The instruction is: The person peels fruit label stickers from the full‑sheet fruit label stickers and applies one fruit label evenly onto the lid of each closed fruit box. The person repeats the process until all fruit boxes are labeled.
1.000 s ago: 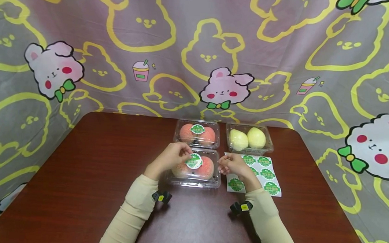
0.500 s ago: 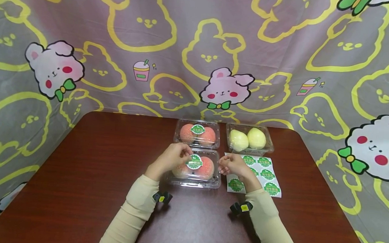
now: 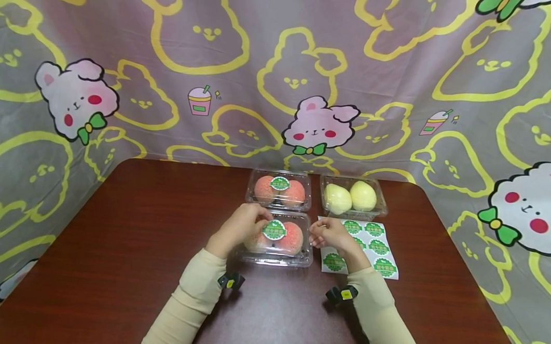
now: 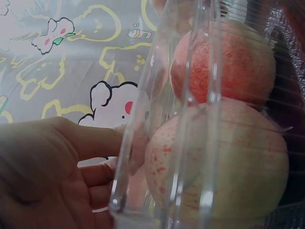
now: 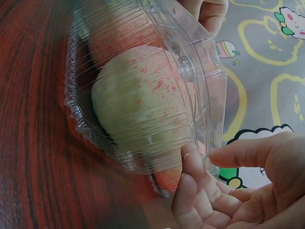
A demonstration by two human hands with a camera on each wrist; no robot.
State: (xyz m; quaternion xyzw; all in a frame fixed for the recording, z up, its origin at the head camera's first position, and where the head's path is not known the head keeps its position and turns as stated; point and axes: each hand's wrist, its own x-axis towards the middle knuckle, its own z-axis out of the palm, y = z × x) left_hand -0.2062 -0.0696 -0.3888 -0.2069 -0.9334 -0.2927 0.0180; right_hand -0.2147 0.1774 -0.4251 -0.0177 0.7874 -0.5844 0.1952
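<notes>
A clear plastic clamshell box (image 3: 280,258) holding two peaches (image 4: 217,160) sits mid-table, partly behind my left hand. My left hand (image 3: 243,223) is over its upper left side, thumb and fingertips pinching the edge of a round green-and-white sticker (image 3: 274,229) at the lid. Whether the sticker lies flat on the lid cannot be told. At the box's right edge is my right hand (image 3: 335,236); its loosely bent fingers are close to the lid rim in the right wrist view, with nothing visibly gripped. A sticker sheet (image 3: 378,246) lies partly beneath that hand.
Behind stands another clear box with two peaches (image 3: 293,192) and a green sticker (image 3: 280,183). To its right, a third box (image 3: 380,208) contains two yellow pears (image 3: 363,196). A printed curtain (image 3: 240,134) closes off the back of the brown table (image 3: 151,228).
The sticker at the near box shifts slightly right, then back left, and its glare has gone. My left hand shifts only slightly; the right hand and boxes stay in place.
</notes>
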